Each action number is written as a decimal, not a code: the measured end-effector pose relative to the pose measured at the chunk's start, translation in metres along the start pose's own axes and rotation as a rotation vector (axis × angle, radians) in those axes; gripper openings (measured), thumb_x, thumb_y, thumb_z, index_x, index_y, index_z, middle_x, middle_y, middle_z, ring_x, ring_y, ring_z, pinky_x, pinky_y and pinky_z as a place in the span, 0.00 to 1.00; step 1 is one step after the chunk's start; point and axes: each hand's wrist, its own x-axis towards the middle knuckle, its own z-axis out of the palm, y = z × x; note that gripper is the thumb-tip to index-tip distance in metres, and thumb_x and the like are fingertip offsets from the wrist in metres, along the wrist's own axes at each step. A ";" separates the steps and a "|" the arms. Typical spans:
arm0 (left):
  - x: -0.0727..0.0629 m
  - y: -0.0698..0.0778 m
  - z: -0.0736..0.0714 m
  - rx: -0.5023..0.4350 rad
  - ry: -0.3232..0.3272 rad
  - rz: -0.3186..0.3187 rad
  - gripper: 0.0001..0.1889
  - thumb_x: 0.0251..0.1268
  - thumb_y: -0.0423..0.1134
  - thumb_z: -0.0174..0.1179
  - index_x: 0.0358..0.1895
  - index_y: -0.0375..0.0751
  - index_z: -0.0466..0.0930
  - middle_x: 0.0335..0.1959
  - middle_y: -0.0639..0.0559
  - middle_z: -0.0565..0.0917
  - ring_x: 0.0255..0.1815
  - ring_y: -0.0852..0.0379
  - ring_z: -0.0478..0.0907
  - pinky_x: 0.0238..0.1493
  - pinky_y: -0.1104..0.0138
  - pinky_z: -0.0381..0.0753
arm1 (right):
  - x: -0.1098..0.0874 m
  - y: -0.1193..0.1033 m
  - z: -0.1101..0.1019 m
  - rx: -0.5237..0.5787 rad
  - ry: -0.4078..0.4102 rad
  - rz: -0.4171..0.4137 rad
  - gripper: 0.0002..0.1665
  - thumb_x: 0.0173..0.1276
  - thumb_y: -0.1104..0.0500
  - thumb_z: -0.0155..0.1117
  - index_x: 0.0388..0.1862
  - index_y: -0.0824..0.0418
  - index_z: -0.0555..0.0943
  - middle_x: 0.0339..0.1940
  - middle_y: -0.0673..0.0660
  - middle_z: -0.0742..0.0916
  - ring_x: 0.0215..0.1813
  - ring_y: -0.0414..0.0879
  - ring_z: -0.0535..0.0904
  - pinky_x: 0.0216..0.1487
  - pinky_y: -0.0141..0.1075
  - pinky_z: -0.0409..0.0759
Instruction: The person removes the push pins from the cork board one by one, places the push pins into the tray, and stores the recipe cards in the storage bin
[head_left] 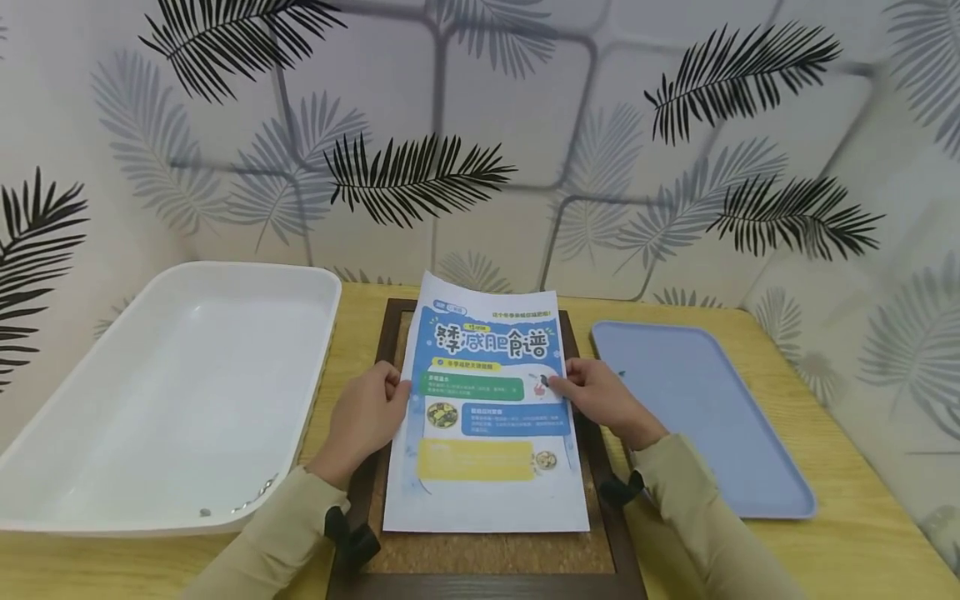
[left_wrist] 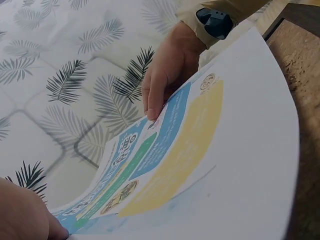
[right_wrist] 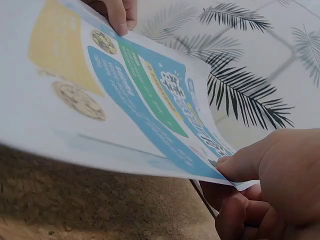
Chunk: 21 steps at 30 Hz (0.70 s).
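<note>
A printed paper sheet (head_left: 487, 500) with a blue heading and green, blue and yellow blocks is held over a brown-framed cork board (head_left: 491, 557). My left hand (head_left: 369, 412) pinches its left edge, thumb on the printed face. At the opposite edge, my right hand (head_left: 603, 396) grips the sheet the same way; the right wrist view shows the thumb (right_wrist: 240, 162) above the paper and curled fingers beneath. The sheet bows in both wrist views, and its lower edge stands apart from the cork (right_wrist: 100, 200).
A deep white tray (head_left: 172, 375) stands on the wooden table (head_left: 847, 417) at the left, with a small chain (head_left: 255, 495) on its near rim. To the right lies a flat blue tray (head_left: 712, 400). A leaf-patterned covering (head_left: 495, 100) rises behind the table.
</note>
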 end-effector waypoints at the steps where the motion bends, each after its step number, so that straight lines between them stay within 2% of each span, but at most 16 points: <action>1: 0.001 0.000 0.000 0.005 0.002 -0.007 0.09 0.68 0.38 0.56 0.38 0.33 0.77 0.23 0.46 0.77 0.21 0.56 0.71 0.20 0.68 0.65 | 0.000 -0.001 0.001 -0.013 0.009 -0.005 0.16 0.74 0.58 0.55 0.47 0.72 0.76 0.37 0.63 0.88 0.31 0.44 0.84 0.35 0.35 0.77; 8: 0.004 0.000 0.001 0.013 0.014 -0.028 0.10 0.68 0.39 0.57 0.39 0.32 0.78 0.25 0.45 0.80 0.23 0.55 0.73 0.21 0.69 0.65 | -0.003 -0.009 0.003 -0.089 0.042 -0.012 0.16 0.72 0.59 0.57 0.46 0.73 0.77 0.37 0.63 0.87 0.31 0.43 0.83 0.34 0.35 0.77; 13: 0.004 -0.001 0.001 -0.006 0.013 -0.034 0.11 0.67 0.39 0.58 0.40 0.31 0.80 0.27 0.44 0.81 0.23 0.55 0.75 0.22 0.69 0.67 | -0.004 -0.010 0.003 -0.103 0.045 -0.001 0.15 0.72 0.59 0.57 0.46 0.72 0.77 0.36 0.63 0.87 0.30 0.44 0.83 0.35 0.35 0.78; 21: 0.006 0.000 -0.004 -0.054 0.019 -0.059 0.12 0.67 0.40 0.59 0.42 0.32 0.79 0.29 0.42 0.83 0.23 0.55 0.76 0.22 0.71 0.70 | -0.003 -0.016 0.004 -0.119 0.037 -0.036 0.15 0.72 0.59 0.56 0.45 0.72 0.78 0.34 0.64 0.87 0.28 0.43 0.82 0.29 0.35 0.74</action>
